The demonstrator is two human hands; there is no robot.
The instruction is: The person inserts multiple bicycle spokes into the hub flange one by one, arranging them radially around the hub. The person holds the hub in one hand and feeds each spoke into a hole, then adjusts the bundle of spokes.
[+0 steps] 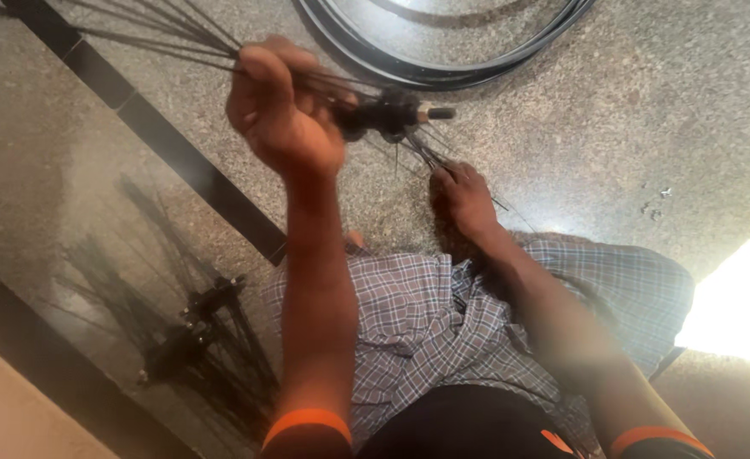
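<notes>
Nearest the camera, both forearms rise from orange-edged dark cuffs over a checked cloth (443, 323) spread across the person's lap. Low at the left, on the speckled stone floor (613, 144), lies a second hub with spokes (201, 327), dark and a little blurred, well apart from both hands.

Farther out, the right hand (464, 197) reaches down with the arm nearly straight, back of the hand to the camera. Its fingers (445, 180) are curled among the loose ends of several thin black spokes that hang toward the floor; they close on those ends, though how many they pinch cannot be told.

Beyond it and higher, the left hand (283, 115) is lifted on a bent arm, wrist turned so the knuckles face the camera. Its fingers (260, 72) are clenched around a bundle of spokes just beside the wheel hub (389, 113), a black hub with a short pale axle end sticking out to the right. This hub is held in the air between the two hands, its spokes (162, 38) fanning to the upper left.

Farthest, at the top edge, black wheel rims (443, 72) lie on the floor.
</notes>
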